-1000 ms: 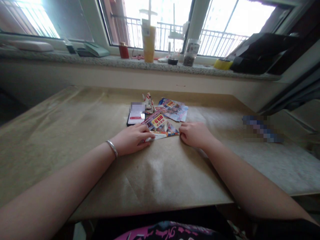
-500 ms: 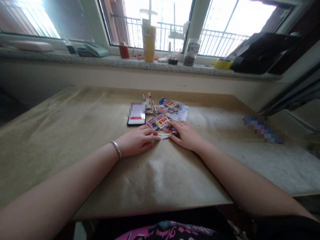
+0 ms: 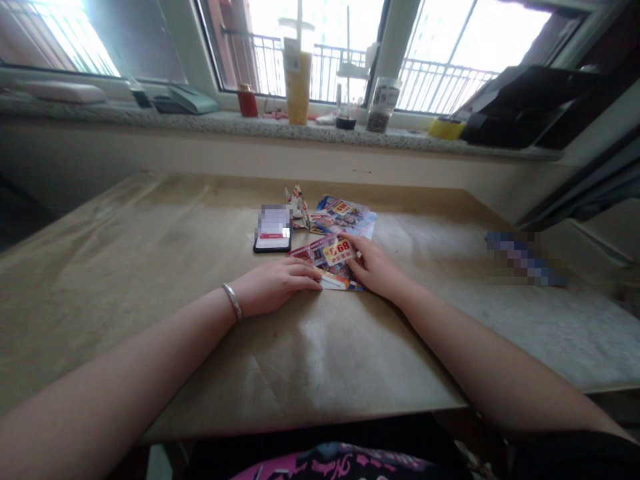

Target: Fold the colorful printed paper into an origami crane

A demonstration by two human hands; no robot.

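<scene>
A colourful printed flyer [image 3: 325, 252] with a yellow price patch and a pale strip along its near edge lies tilted on the table between my hands. At its lower left corner, my left hand [image 3: 273, 283] rests low with the fingers stretched out and the tips touching the paper. My right hand [image 3: 375, 267] grips the flyer's right side, its fingers at the far edge and the thumb nearer me. Just beyond lies another flyer, blue and pink [image 3: 357, 220]. A phone [image 3: 273, 243] with a lit screen sits beyond my left hand, beside a crumpled wrapper [image 3: 300, 210].
The table [image 3: 200, 373] has a pale, creased cover. A blurred blue item [image 3: 527, 260] lies at the far right. On the windowsill [image 3: 210, 127] stand a tall yellow drink cup [image 3: 299, 83], a red container [image 3: 247, 101], other cups and a black bag [image 3: 525, 107].
The near flyer has turned clockwise and its right end has come towards me. My right hand has shifted slightly right with it; my left fingers have straightened at its corner.
</scene>
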